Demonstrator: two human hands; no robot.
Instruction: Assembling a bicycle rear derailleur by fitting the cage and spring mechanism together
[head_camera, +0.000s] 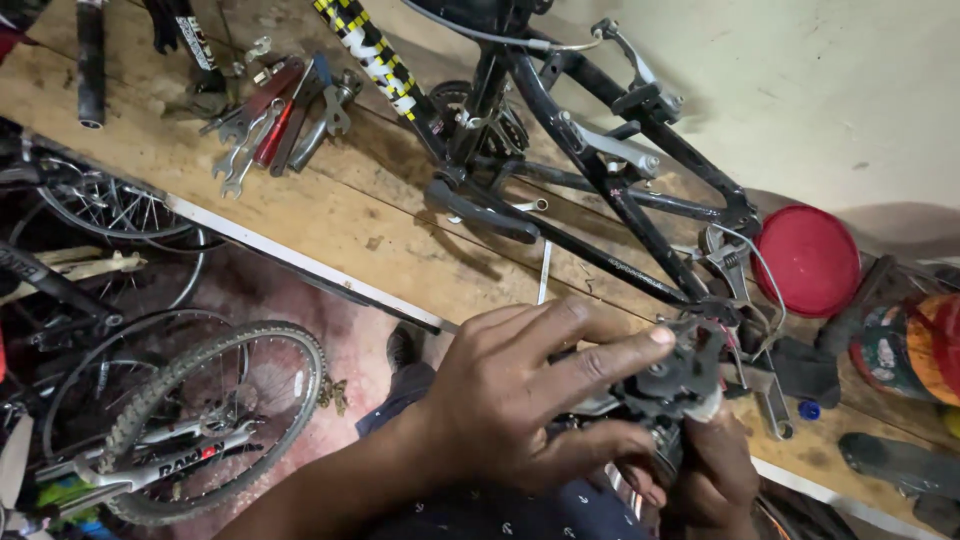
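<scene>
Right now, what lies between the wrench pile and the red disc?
In the head view, the black bike frame lies on the bench between the wrench pile and the red disc.

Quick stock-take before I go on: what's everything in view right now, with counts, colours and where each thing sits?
Bicycle frame: one, black with a yellow-patterned tube, lying on the wooden bench.
Hand tools: a pile of spanners and pliers, count unclear, silver with red and blue grips, bench upper left.
Round lid: one, red, right end of bench by the wall.
Small cap: one, blue, on the bench at right.
Bicycle wheel: one, knobbly grey tyre, on the floor lower left; more spoked wheels behind it.
Gear mechanism: one, black, at the frame's rear end, between both hands.
Left hand: fingers resting over the mechanism.
Right hand: gripping it from below.
</scene>
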